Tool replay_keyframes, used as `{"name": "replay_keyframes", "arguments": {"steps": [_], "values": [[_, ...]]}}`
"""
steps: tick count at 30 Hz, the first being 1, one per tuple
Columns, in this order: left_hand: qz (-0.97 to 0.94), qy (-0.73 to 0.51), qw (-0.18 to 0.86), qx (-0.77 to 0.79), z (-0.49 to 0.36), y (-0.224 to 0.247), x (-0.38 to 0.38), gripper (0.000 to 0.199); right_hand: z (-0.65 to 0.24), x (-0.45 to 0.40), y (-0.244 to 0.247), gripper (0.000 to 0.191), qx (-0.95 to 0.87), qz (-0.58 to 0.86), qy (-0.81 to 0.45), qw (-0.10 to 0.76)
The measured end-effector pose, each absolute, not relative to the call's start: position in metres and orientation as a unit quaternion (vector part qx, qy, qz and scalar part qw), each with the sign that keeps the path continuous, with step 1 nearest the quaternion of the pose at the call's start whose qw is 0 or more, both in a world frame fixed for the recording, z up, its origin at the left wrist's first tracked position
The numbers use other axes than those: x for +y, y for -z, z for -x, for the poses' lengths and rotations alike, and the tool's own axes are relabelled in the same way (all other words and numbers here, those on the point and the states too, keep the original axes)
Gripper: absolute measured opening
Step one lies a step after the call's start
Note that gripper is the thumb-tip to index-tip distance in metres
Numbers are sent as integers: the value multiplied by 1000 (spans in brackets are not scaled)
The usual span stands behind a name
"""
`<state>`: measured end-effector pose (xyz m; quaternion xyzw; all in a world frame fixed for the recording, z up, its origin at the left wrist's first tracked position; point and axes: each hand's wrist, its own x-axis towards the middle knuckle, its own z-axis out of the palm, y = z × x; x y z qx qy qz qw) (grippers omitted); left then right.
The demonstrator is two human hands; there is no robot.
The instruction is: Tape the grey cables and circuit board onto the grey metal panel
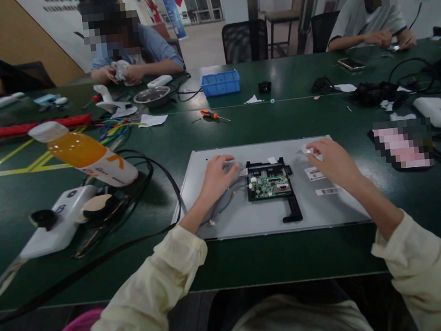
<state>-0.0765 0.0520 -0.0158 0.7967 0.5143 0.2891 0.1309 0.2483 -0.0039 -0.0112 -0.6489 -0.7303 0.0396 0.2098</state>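
Observation:
A flat grey panel [229,222] lies on the green table in front of me. On its middle sits a black bracket [294,205] with a green circuit board [269,187]; thin cables [224,201] run from the board's left side. My left hand [218,176] is over the panel's left part, fingers apart and curved, with nothing seen between them. Over the right part, my right hand [331,160] pinches a small translucent piece [308,150] between thumb and fingers. Labels, one with a barcode [327,191], are on the panel below that hand.
Left are an orange drink bottle [87,155], a white power strip [58,223] and black cables. Beyond the panel lie a screwdriver [216,116] and a blue basket [220,84]. A phone [401,145] is at right. Other people sit across the table.

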Motion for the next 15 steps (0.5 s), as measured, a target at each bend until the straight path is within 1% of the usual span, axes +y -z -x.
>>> {"name": "replay_keyframes", "arguments": {"steps": [3,7,15], "values": [[-801,-281,130,512,76,17,53,27,-234,0,15,36,-778,571,-48,259],[-804,-274,129,512,76,18,55,25,-222,4,23,36,-794,525,-62,301],[-826,-268,149,473,73,17,51,18,-204,12,26,34,-818,486,-90,294]]}}
